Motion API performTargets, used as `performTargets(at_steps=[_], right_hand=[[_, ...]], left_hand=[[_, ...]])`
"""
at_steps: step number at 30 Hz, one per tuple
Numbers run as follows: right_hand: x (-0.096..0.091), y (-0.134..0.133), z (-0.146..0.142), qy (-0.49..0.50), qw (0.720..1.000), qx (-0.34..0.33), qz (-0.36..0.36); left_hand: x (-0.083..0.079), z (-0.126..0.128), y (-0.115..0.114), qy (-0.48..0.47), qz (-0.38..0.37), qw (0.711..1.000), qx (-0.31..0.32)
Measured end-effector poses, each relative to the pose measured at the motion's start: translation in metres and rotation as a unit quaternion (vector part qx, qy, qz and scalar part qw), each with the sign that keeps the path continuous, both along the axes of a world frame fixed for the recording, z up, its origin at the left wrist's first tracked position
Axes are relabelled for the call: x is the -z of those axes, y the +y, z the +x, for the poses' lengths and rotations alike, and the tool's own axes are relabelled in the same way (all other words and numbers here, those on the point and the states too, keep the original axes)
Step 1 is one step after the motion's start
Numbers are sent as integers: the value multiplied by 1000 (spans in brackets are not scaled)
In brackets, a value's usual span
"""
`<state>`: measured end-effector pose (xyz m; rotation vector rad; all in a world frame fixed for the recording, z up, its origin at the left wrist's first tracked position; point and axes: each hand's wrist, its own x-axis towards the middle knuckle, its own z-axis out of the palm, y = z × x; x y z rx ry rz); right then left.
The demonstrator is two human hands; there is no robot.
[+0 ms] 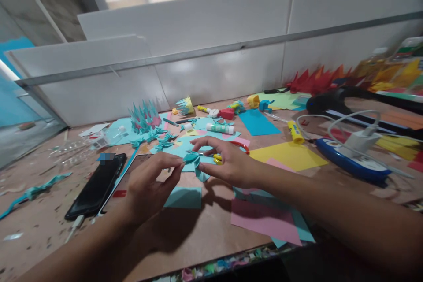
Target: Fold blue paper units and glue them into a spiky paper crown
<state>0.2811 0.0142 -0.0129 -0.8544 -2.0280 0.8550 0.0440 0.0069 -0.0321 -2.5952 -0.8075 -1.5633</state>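
Between my two hands is a small folded piece of teal paper (pixel 194 161), held above the table. My left hand (pixel 152 180) pinches its left corner between thumb and fingertips. On the other side, my right hand (pixel 228 161) grips it with thumb and fingers, the index finger curved over the top. Scissors with red and yellow handles (pixel 243 146) lie partly hidden behind my right hand. A flat teal paper strip (pixel 185 197) rests on the table below. Pink paper sheets (pixel 264 220) lie under my right forearm, over teal ones.
A black phone (pixel 95 187) with a cable lies left. Spiky folded-paper pieces (pixel 145 116), a glue stick (pixel 220 128) and a yellow tube (pixel 295 132) stand or lie farther back. At right are a blue power strip (pixel 352 161) and a yellow sheet (pixel 291 155). White panels (pixel 214 75) close the back.
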Motion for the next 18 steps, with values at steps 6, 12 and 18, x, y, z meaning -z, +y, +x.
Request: performTargets(at_steps=[6, 12, 18], right_hand=[[0, 2, 4, -45, 978, 18, 205], [-2, 4, 8, -96, 943, 46, 314], [-5, 2, 6, -113, 922, 47, 367]], left_hand=[[9, 3, -1, -61, -131, 989, 38], [5, 4, -3, -69, -189, 978, 52], [3, 7, -7, -42, -208, 977, 26]])
